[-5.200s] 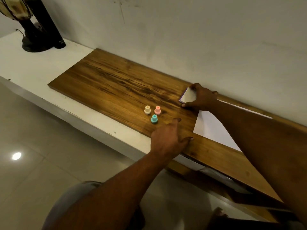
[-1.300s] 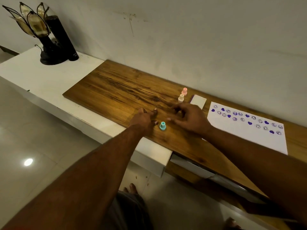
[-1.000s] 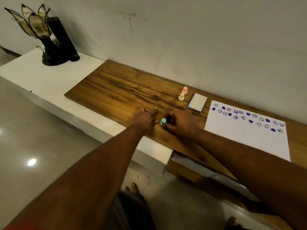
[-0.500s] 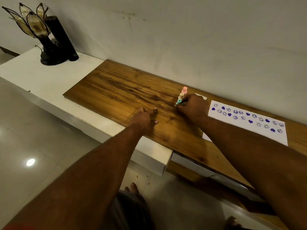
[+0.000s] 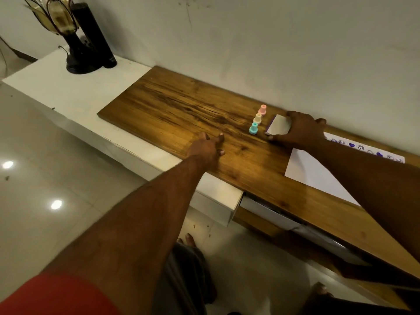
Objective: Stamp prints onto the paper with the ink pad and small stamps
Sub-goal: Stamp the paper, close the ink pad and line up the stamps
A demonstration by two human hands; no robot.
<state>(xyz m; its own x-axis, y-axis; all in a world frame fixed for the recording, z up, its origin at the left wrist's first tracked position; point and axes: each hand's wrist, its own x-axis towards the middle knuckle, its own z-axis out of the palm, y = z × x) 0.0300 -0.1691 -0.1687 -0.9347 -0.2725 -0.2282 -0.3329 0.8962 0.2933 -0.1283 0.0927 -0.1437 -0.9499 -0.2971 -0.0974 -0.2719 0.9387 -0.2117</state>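
Three small stamps stand in a row on the wooden board (image 5: 172,110): pink (image 5: 263,110) farthest, cream (image 5: 257,118) in the middle, teal (image 5: 253,128) nearest. Just right of them lies the closed white ink pad (image 5: 277,125), gripped at its right side by my right hand (image 5: 300,130). The white paper (image 5: 313,171) lies to the right, with purple prints along its far edge; my right forearm covers much of it. My left hand (image 5: 208,148) rests flat on the board, left of the stamps, holding nothing.
A black lamp with petal shades (image 5: 66,35) and a black cylinder (image 5: 95,35) stand at the far left on the white shelf (image 5: 68,92). The wall runs close behind the board. A grey drawer front (image 5: 272,214) sits under the board's near edge.
My right hand set the teal stamp in line with the other two, then moved right onto the ink pad. The left hand stayed on the board.
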